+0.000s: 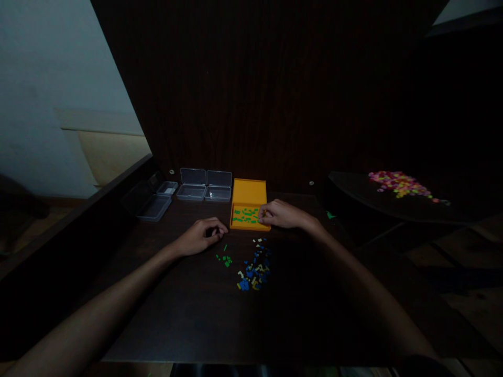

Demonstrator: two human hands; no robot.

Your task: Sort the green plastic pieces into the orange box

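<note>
An open orange box (248,196) lies on the dark wooden table, with several small green pieces (245,214) in its near half. My right hand (281,214) rests at the box's right edge, fingers pinched together over the tray. My left hand (202,235) lies curled on the table left of the box, fingertips pinched; what they hold is too small to see. A few loose green pieces (225,258) lie just in front of it. A heap of small blue, yellow and white pieces (254,268) sits nearer to me.
Two open clear plastic boxes (204,185) stand left of the orange box, and further clear boxes (154,201) lie at the far left. A pile of pink and yellow pieces (398,183) lies on a dark surface at the right. A dark panel rises behind the table.
</note>
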